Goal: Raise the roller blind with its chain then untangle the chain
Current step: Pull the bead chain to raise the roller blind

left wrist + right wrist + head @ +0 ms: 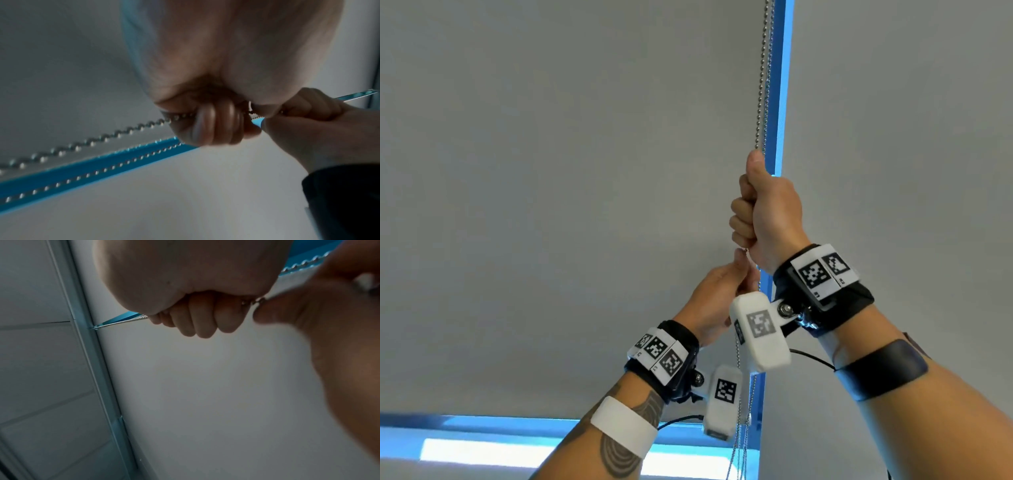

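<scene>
The grey roller blind (551, 171) hangs low, its bottom edge near the lower part of the head view. Its metal bead chain (763, 85) runs down along the blind's right edge. My right hand (748, 212) grips the chain in a fist, thumb pointing up. Just beneath it, my left hand (741, 274) holds the same chain between its curled fingers (216, 125). The two hands almost touch. In the right wrist view the chain (131, 320) leaves my right fist (195, 321) towards the top of the blind. Loose chain loops (743, 445) dangle below the hands.
A bright blue window gap (784, 102) separates this blind from a second grey panel (911, 137) on the right. Bright window light (517, 448) shows under the blind. White wrist camera housings (758, 332) hang close to the dangling chain. Ceiling panels (30, 353) show above.
</scene>
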